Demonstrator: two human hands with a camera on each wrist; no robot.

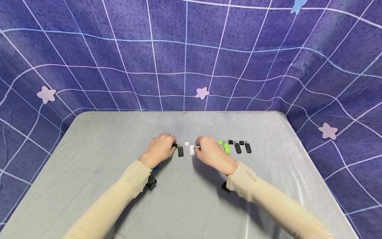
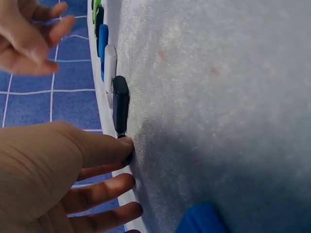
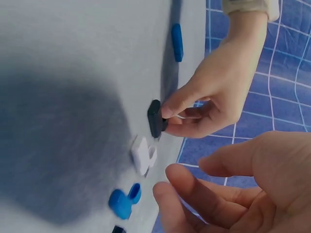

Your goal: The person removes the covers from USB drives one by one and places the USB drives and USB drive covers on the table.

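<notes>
My left hand (image 1: 161, 149) pinches a small black cap (image 2: 128, 159) between thumb and index finger. The cap lies at the metal plug end of a black USB stick (image 1: 180, 151); the wrist views do not show clearly whether they are apart. My right hand (image 3: 223, 189) hovers with loosely bent fingers and holds nothing. Near it lie a white USB stick (image 1: 192, 150), with its white cap (image 1: 186, 144) beyond it, and a blue USB stick (image 3: 120, 204) with a blue cap (image 3: 135, 192). In the head view the right hand hides most of the blue stick.
To the right are a green USB stick (image 1: 226, 148) and two black sticks, one nearer (image 1: 237, 147) and one at the row's end (image 1: 248, 147), with caps beyond them. Another blue stick (image 3: 177, 42) lies by the left wrist. Behind the grey-covered table (image 1: 185, 205) hangs a purple gridded curtain (image 1: 167, 56).
</notes>
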